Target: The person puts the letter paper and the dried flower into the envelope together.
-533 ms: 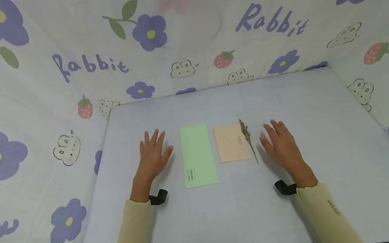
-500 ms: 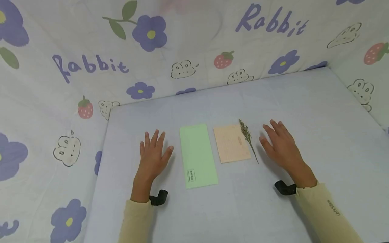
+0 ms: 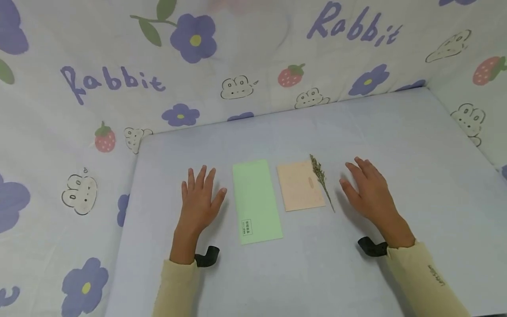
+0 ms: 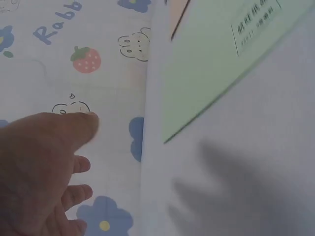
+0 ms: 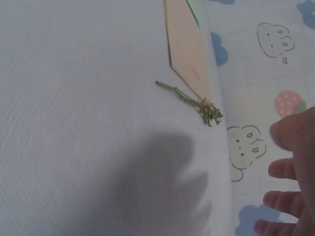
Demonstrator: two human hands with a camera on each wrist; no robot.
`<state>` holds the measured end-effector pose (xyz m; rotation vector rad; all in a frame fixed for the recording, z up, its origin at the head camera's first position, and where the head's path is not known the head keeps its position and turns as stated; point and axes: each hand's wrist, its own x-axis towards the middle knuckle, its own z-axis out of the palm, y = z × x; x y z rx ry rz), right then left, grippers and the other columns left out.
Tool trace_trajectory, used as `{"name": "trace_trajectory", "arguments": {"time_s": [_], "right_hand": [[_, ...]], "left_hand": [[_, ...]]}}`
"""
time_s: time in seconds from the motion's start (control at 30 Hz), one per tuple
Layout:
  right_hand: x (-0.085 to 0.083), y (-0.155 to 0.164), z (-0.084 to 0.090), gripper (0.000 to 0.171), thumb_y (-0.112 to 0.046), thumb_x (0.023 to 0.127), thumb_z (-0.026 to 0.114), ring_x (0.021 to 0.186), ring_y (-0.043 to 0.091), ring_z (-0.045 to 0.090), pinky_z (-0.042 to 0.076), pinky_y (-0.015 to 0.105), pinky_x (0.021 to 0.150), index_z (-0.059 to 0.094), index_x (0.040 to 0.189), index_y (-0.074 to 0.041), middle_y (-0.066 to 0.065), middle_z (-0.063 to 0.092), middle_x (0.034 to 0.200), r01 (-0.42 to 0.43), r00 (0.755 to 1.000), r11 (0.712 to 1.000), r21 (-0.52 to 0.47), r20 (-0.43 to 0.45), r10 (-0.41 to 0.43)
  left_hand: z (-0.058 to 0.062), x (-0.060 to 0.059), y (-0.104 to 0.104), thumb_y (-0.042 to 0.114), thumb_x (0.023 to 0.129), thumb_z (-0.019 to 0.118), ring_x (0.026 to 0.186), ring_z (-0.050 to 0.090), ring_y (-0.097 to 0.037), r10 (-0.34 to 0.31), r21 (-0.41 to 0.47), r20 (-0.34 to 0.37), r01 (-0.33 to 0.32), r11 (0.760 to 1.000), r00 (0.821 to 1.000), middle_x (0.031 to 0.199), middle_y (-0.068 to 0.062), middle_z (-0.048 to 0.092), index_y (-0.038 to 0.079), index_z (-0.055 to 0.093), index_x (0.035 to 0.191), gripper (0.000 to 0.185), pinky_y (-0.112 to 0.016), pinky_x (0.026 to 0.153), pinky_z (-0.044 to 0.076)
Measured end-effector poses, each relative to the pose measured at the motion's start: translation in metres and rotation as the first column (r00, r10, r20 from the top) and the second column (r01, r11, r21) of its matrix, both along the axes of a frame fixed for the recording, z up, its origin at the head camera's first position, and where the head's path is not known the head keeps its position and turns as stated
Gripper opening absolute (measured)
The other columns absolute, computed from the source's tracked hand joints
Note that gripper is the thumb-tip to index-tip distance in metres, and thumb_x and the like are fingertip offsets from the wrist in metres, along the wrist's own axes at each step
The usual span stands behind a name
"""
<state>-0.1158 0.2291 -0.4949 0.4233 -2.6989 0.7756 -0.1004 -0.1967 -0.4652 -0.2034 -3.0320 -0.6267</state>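
Pale green in the head view, a rectangular card (image 3: 257, 198) with a small printed label (image 3: 247, 226) lies flat on the tabletop (image 3: 305, 273); just right of it, a gap between, lies a peach square (image 3: 296, 187). A dried sprig (image 3: 317, 170) slants along the square's right edge. Left of the card is the left hand (image 3: 198, 204), fingers spread and straight, holding nothing; right of the sprig is the right hand (image 3: 368, 191), fingers loosely extended, also holding nothing. In the left wrist view, the left thumb and fingers stand apart from the card, against patterned cloth (image 4: 113, 88). In the right wrist view, the sprig's bushy end meets the square's corner, whether over it I cannot tell; the right fingers are clear of both.
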Motion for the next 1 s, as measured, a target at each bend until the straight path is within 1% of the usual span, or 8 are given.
{"name": "trace_trajectory", "arguments": {"time_s": [0.13,0.3,0.43,0.6,0.73,0.8,0.87,1.0], "right_hand": [[-0.003,-0.007,0.000,0.042,-0.012,0.092,0.068,0.128,0.053,0.044,0.036,0.069,0.099,0.059,0.129,0.008,0.033,0.050,0.138,-0.014,1.000,1.000,-0.023,-0.014,0.014],[-0.009,-0.017,-0.002,0.041,-0.010,0.091,0.070,0.126,0.051,0.046,0.038,0.067,0.098,0.061,0.127,0.007,0.032,0.051,0.137,-0.044,0.999,0.999,-0.020,-0.011,0.044],[-0.012,-0.026,-0.005,0.040,-0.010,0.093,0.068,0.127,0.050,0.045,0.038,0.066,0.099,0.060,0.128,0.006,0.031,0.051,0.137,-0.069,0.997,0.997,-0.019,0.030,0.069],[-0.018,-0.038,-0.005,0.042,-0.013,0.093,0.070,0.128,0.048,0.045,0.037,0.063,0.101,0.059,0.129,0.006,0.029,0.054,0.134,-0.117,0.987,0.993,0.008,0.110,0.116],[-0.025,-0.049,-0.002,0.044,-0.016,0.090,0.074,0.125,0.047,0.048,0.039,0.062,0.100,0.061,0.126,0.005,0.027,0.058,0.129,-0.155,0.983,0.987,0.045,0.106,0.149],[-0.028,-0.054,-0.001,0.043,-0.017,0.090,0.075,0.125,0.047,0.049,0.040,0.062,0.100,0.062,0.124,0.004,0.026,0.059,0.128,-0.167,0.983,0.985,0.055,0.092,0.161],[-0.031,-0.058,-0.002,0.042,-0.017,0.089,0.075,0.126,0.047,0.049,0.041,0.061,0.101,0.063,0.123,0.004,0.025,0.060,0.128,-0.174,0.983,0.983,0.057,0.077,0.170],[-0.034,-0.067,-0.004,0.041,-0.016,0.088,0.076,0.127,0.047,0.048,0.040,0.060,0.102,0.064,0.122,0.004,0.026,0.059,0.129,-0.176,0.983,0.981,0.075,0.070,0.171]], "left_hand": [[-0.006,0.003,0.022,0.039,0.100,0.057,0.150,0.006,-0.045,0.059,0.075,0.055,-0.063,0.995,0.997,0.163,-0.019,0.022,0.009,0.034,0.156,0.067,-0.074,0.109,0.008],[-0.020,0.004,0.059,0.041,0.097,0.059,0.148,0.013,-0.046,0.077,0.116,0.092,-0.088,0.989,0.993,0.160,-0.022,0.027,0.007,0.037,0.154,0.069,-0.075,0.108,0.012],[-0.032,0.003,0.080,0.045,0.096,0.060,0.147,0.016,-0.048,0.076,0.071,0.121,-0.085,0.994,0.990,0.158,-0.024,0.028,0.006,0.039,0.153,0.072,-0.073,0.109,0.014],[-0.046,0.002,0.099,0.062,0.093,0.057,0.147,0.012,-0.049,0.070,-0.017,0.157,-0.068,0.998,0.985,0.160,-0.024,0.026,0.008,0.038,0.154,0.083,-0.075,0.108,0.009],[-0.053,0.001,0.108,0.071,0.088,0.056,0.148,0.008,-0.048,0.078,-0.080,0.151,-0.066,0.995,0.985,0.161,-0.023,0.023,0.010,0.039,0.154,0.092,-0.077,0.107,0.006],[-0.054,0.002,0.110,0.070,0.086,0.060,0.148,0.009,-0.048,0.086,-0.087,0.144,-0.074,0.993,0.986,0.161,-0.023,0.024,0.010,0.040,0.153,0.093,-0.077,0.107,0.008],[-0.051,0.001,0.109,0.066,0.086,0.063,0.148,0.008,-0.047,0.081,-0.078,0.167,-0.069,0.995,0.983,0.161,-0.022,0.023,0.011,0.038,0.154,0.091,-0.076,0.107,0.008],[-0.037,-0.001,0.097,0.047,0.084,0.071,0.149,0.006,-0.046,0.000,-0.010,0.267,0.003,1.000,0.964,0.163,-0.021,0.019,0.011,0.029,0.158,0.092,-0.073,0.110,0.008]]}}
